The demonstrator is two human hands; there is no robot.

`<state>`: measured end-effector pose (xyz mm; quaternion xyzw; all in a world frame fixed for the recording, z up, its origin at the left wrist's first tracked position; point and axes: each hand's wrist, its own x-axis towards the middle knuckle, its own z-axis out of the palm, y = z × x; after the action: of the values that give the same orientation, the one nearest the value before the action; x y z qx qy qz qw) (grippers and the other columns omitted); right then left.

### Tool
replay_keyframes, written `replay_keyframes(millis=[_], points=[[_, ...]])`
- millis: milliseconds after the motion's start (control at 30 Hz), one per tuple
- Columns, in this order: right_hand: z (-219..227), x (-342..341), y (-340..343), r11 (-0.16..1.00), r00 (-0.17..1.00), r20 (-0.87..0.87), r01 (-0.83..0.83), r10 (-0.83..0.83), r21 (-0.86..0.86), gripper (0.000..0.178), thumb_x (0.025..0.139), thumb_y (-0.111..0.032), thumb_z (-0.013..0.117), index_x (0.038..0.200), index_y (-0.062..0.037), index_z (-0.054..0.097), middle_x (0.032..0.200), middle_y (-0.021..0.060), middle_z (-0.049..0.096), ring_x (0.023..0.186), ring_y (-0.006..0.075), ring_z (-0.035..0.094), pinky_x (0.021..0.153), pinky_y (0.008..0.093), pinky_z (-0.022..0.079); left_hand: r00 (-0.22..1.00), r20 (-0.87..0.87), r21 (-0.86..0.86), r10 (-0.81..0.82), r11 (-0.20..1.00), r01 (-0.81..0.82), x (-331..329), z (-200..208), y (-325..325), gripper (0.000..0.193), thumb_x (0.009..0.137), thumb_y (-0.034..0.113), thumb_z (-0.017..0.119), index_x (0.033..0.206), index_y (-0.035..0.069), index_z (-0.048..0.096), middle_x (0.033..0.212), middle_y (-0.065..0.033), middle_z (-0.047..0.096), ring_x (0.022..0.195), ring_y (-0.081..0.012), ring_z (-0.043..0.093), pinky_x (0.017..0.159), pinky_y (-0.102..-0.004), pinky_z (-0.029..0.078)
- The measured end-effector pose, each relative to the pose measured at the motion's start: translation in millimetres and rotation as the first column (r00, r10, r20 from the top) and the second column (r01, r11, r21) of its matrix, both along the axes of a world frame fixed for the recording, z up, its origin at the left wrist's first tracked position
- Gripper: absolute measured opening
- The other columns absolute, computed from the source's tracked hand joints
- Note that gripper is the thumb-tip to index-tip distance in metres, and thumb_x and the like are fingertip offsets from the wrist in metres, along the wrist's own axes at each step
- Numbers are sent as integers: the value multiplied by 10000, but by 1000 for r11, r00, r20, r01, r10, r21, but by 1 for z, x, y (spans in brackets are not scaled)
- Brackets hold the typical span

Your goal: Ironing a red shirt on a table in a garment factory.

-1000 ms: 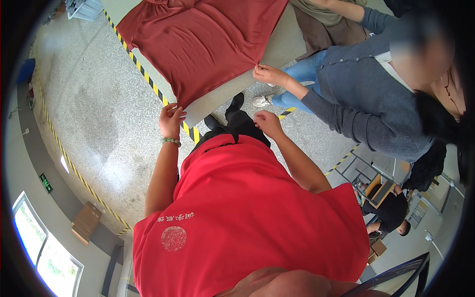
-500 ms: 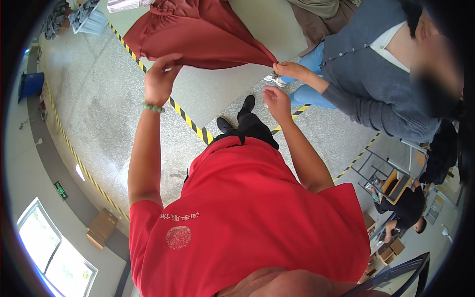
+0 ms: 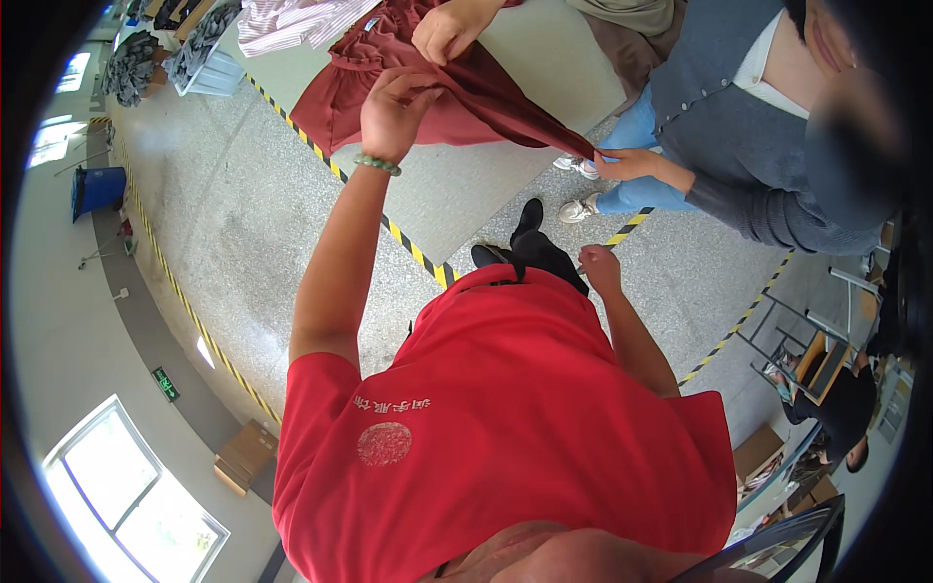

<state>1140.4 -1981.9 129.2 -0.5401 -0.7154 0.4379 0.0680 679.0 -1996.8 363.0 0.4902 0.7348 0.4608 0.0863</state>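
Speckled floor surrounds a pale work surface bordered by yellow-and-black tape. Near: right hand off the cloth, out in front of the waist, loosely curled; nothing seen in it, cannot tell if fully clenched. Farther: left hand at the dark red garment, fingers arched over its left part; cannot tell whether they grasp. Garment lies on the surface, one corner drawn off to the right in a co-worker's hand; a further hand, not the wearer's, is over the far middle. Status, judged: partway; cloth appears partly folded over, bunched middle and pulled corner not yet flat. In the way: that far hand, just beside the left fingertips. Far: striped cloth at left, brown fabric at right, pale basket beyond.
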Motion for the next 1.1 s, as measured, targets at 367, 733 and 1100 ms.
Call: replay_keyframes(millis=[367,733,1100], points=[[-9,21,-14,998,987,158,21,-11,-59,236,861,-236,604,925,-29,697,788,116,714,677,200,699,637,313,539,962,264,-26,74,997,-70,20,-9,17,189,819,142,787,946,20,720,840,-29,727,733,-47,635,663,-214,504],[-32,31,-20,997,989,146,46,-35,-69,242,861,-242,608,942,-37,705,796,89,719,676,185,689,642,313,536,938,330,-119,106,990,-70,19,-32,20,186,793,169,800,918,55,722,859,-44,735,758,-98,673,717,-255,527],[-30,37,-24,999,979,200,38,-33,-21,245,845,-277,624,904,-61,722,837,107,728,776,232,709,708,345,543,933,301,5,199,978,-211,21,-61,-18,166,883,85,707,1018,-2,666,893,-44,694,797,-84,632,668,-209,507]])
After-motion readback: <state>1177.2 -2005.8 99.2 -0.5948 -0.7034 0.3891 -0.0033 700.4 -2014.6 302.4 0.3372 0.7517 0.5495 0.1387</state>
